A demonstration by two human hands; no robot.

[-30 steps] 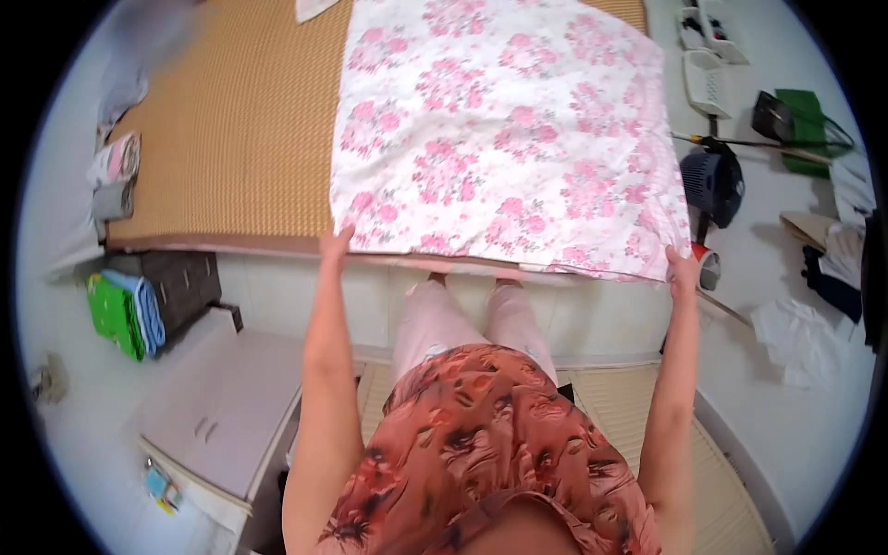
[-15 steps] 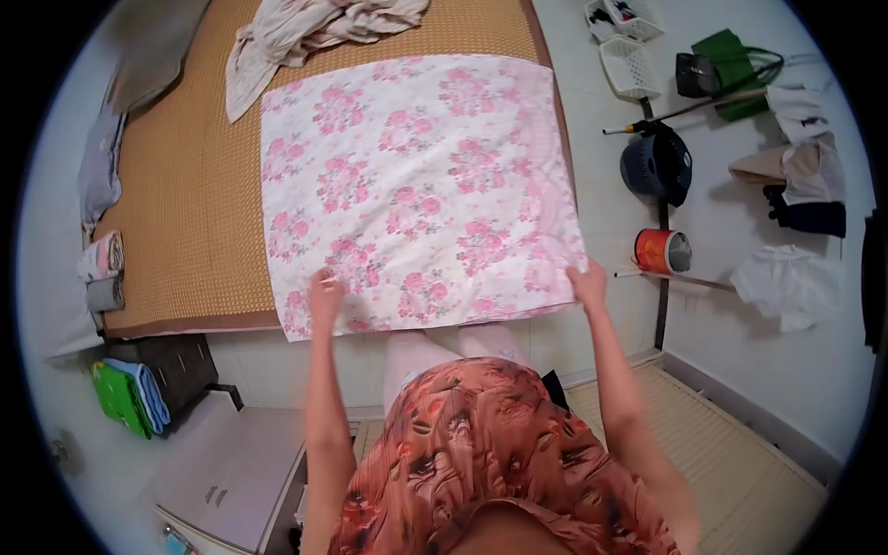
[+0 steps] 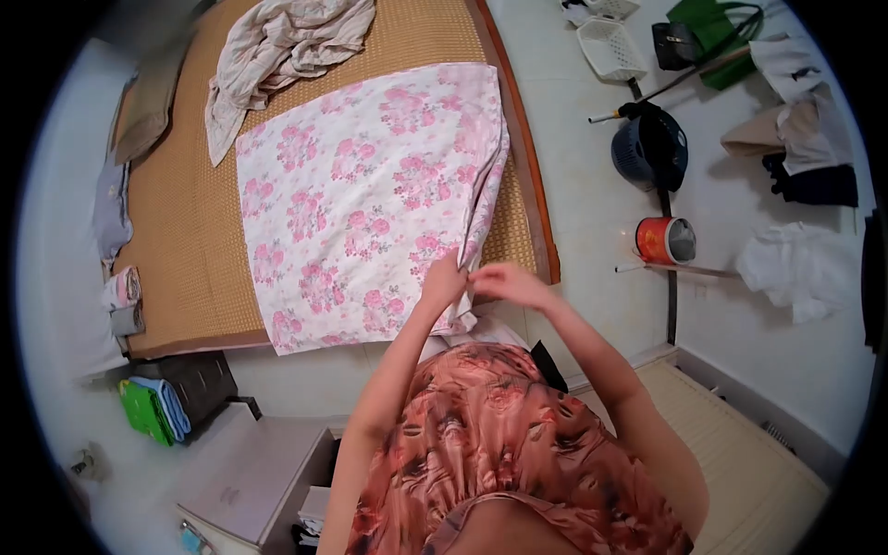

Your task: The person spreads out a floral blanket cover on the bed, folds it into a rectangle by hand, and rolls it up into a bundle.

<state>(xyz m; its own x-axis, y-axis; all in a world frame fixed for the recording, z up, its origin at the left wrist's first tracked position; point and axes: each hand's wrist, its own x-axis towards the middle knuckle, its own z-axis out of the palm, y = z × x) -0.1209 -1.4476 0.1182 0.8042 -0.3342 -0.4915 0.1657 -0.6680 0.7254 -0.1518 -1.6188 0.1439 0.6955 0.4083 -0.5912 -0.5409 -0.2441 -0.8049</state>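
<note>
A white sheet with pink roses lies folded into a broad rectangle on the bed's woven mat. Its right side is turned in and bunched into a narrow fold, and the near right corner hangs crumpled over the bed's front edge. My left hand is closed on the sheet beside that fold. Just right of it, my right hand reaches in with fingertips together at the fold's outer edge; the cloth between them is barely visible.
The tan woven mat covers the bed. A crumpled pale blanket lies at the far side, with pillows at left. By the right wall are a blue basket, a red tin and hanging clothes. A low cabinet stands at lower left.
My right hand has come left from the sheet's right corner, bringing that side inward. My left hand has moved right to meet it. More mat shows right of the sheet.
</note>
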